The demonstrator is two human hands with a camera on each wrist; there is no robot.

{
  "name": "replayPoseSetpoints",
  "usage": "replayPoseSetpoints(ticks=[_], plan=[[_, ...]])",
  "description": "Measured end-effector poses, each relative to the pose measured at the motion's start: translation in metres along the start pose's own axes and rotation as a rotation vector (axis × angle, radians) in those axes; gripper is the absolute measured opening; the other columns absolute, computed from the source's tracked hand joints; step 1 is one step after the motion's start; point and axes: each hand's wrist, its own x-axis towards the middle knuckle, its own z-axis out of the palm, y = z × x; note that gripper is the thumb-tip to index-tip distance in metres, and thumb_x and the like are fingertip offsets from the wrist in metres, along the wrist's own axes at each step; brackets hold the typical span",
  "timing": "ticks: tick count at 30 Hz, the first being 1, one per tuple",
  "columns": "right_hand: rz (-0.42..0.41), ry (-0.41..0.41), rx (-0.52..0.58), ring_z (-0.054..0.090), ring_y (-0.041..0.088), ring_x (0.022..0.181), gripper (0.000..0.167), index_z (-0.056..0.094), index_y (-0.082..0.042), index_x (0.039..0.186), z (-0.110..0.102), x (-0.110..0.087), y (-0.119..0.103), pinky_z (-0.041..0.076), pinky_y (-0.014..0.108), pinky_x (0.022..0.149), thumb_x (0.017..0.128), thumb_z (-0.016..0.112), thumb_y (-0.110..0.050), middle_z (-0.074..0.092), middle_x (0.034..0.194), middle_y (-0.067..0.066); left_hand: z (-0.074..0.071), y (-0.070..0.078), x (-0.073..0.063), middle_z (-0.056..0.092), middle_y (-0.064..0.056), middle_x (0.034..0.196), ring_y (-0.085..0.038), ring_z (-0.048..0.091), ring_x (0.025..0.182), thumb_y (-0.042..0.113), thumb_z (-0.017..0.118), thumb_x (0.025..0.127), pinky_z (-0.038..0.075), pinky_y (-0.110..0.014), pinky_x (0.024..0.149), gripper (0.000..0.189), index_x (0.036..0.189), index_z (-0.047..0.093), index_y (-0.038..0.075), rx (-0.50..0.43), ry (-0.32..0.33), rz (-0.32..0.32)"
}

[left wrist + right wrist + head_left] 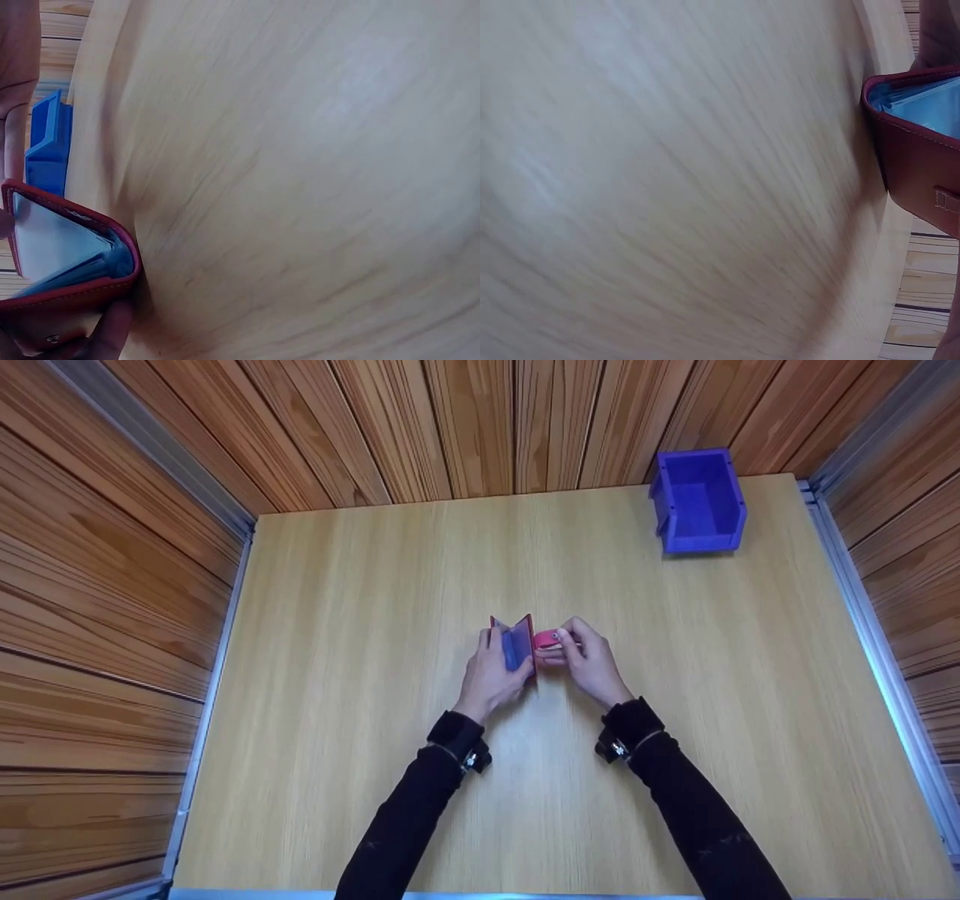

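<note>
A red card holder (523, 642) with clear bluish sleeves inside stands partly spread above the middle of the table. My left hand (489, 676) grips it from the near left side, thumb on the inner face and fingers behind the left cover. On the right, my right hand (597, 666) pinches the red snap strap (547, 640) between thumb and forefinger. In the left wrist view the stitched spine and sleeves of the card holder (64, 236) show, with a metal snap on the lower cover. A small strap loop is visible on the outer cover of the card holder (915, 169) in the right wrist view.
A blue-purple plastic bin (703, 543) stands at the table's back right corner. Wooden plank walls (480, 427) close off the back and both sides. Metal rails (885, 652) run along the edges of the light wooden table (360, 660).
</note>
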Motion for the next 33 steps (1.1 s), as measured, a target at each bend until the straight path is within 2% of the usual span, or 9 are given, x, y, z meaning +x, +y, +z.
replayPoseSetpoints(ticks=[7,12,15,19,22,25,28,30,33], plan=[[0.039,-0.001,0.053,0.077,0.038,0.097,0.02,0.054,0.007,0.104,-0.006,-0.001,0.002,0.064,0.032,0.081,0.11,0.046,-0.01,0.071,0.113,0.029,-0.004,-0.003,-0.001,0.052,-0.018,0.141,-0.035,0.066,0.111,0.03,0.056,0.093,0.059,-0.046,0.095,0.072,0.158,0.034,0.008,-0.034,0.004,0.001],[0.079,0.014,0.021,0.075,0.042,0.1,0.02,0.053,0.009,0.105,-0.014,-0.001,0.01,0.064,0.031,0.081,0.11,0.045,-0.009,0.07,0.116,0.031,-0.006,-0.012,-0.003,0.052,-0.023,0.143,-0.031,0.065,0.082,0.02,0.049,0.096,0.059,-0.043,0.074,0.08,0.167,0.014,0.013,-0.015,0.018,0.054],[0.108,0.034,-0.043,0.076,0.042,0.097,0.02,0.053,0.009,0.104,-0.017,-0.001,0.016,0.065,0.031,0.079,0.11,0.045,-0.008,0.071,0.116,0.032,-0.007,-0.016,-0.003,0.053,-0.025,0.141,-0.029,0.058,0.073,0.017,0.049,0.097,0.056,-0.044,0.069,0.078,0.167,0.016,0.01,0.002,0.029,0.081],[0.149,0.069,-0.192,0.078,0.034,0.078,0.017,0.056,0.005,0.103,-0.019,-0.003,0.02,0.065,0.032,0.066,0.109,0.048,-0.009,0.074,0.105,0.027,-0.009,-0.021,-0.003,0.053,-0.025,0.142,-0.031,0.063,0.086,0.013,0.049,0.099,0.059,-0.047,0.083,0.071,0.164,0.023,0.004,0.014,0.036,0.076],[0.152,0.098,-0.339,0.073,0.025,0.064,0.018,0.061,0.001,0.101,-0.021,-0.004,0.022,0.061,0.03,0.057,0.108,0.052,-0.013,0.074,0.091,0.02,-0.011,-0.025,-0.003,0.053,-0.025,0.141,-0.033,0.064,0.09,0.011,0.048,0.102,0.059,-0.047,0.083,0.067,0.164,0.022,0.002,0.018,0.033,0.056],[0.134,0.143,-0.497,0.062,0.021,0.063,0.021,0.067,-0.001,0.098,-0.022,-0.004,0.026,0.049,0.028,0.058,0.106,0.056,-0.017,0.069,0.08,0.012,-0.012,-0.029,-0.003,0.049,-0.025,0.143,-0.033,0.065,0.09,0.012,0.048,0.105,0.059,-0.045,0.08,0.066,0.164,0.021,0.002,0.037,0.036,0.035],[0.123,0.18,-0.611,0.056,0.023,0.067,0.021,0.07,-0.001,0.096,-0.023,-0.004,0.03,0.039,0.031,0.06,0.104,0.059,-0.017,0.066,0.076,0.01,-0.013,-0.033,-0.003,0.04,-0.025,0.153,-0.035,0.065,0.109,0.014,0.051,0.106,0.058,-0.044,0.094,0.066,0.164,0.023,0.002,0.055,0.05,0.023],[0.125,0.192,-0.65,0.057,0.026,0.066,0.021,0.071,0.0,0.095,-0.024,-0.004,0.032,0.04,0.035,0.059,0.103,0.06,-0.017,0.066,0.075,0.012,-0.014,-0.036,-0.003,0.032,-0.025,0.161,-0.037,0.059,0.127,0.016,0.053,0.105,0.053,-0.045,0.107,0.066,0.163,0.025,0.002,0.084,0.061,0.031],[0.13,0.205,-0.694,0.062,0.031,0.069,0.022,0.072,0.002,0.096,-0.024,-0.005,0.034,0.046,0.042,0.062,0.102,0.061,-0.016,0.07,0.078,0.016,-0.016,-0.041,-0.004,0.027,-0.02,0.168,-0.036,0.048,0.14,0.021,0.055,0.104,0.043,-0.048,0.116,0.065,0.163,0.031,0.007,0.167,0.067,0.061]])
